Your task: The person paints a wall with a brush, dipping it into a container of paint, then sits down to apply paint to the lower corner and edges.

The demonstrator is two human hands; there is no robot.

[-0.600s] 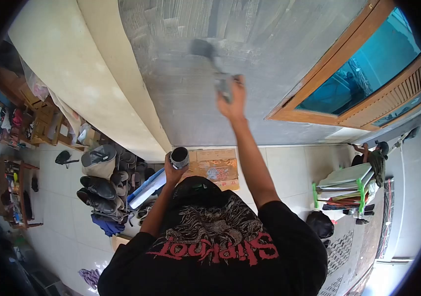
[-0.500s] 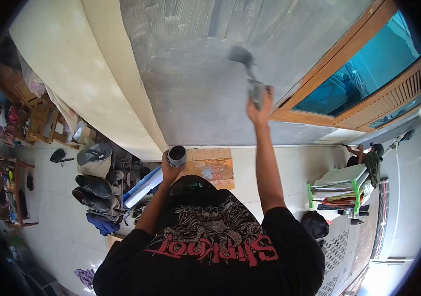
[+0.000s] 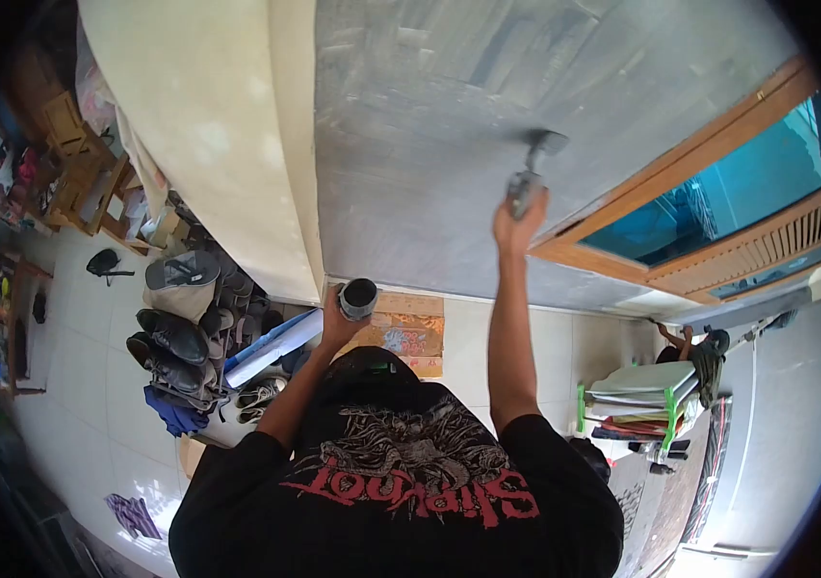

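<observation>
My right hand (image 3: 520, 223) is raised to the grey wall (image 3: 410, 183), closed around the handle of a paintbrush (image 3: 525, 188). The brush's dark head is smeared by motion and overlaps the wall, to the left of the wooden window frame (image 3: 603, 207). Streaky strokes mark the upper wall; lower down the grey looks smoother. Low on the left, my left hand (image 3: 338, 326) is wrapped round a small cup (image 3: 358, 300). The cup's outside is smeared grey, and its inside looks dark.
Flattened cardboard (image 3: 410, 335) lies on the tiled floor at the wall's foot. Shoes (image 3: 174, 332) crowd a rack on the left beside a cream pillar (image 3: 198, 125). To the right stand a green-framed rack (image 3: 637, 395) hung with cloths and another person (image 3: 699, 352) crouching near the wall.
My right hand and the paintbrush have moved down and slightly right, and the brush head now tips to the right. The view has shifted; my left hand still holds the cup.
</observation>
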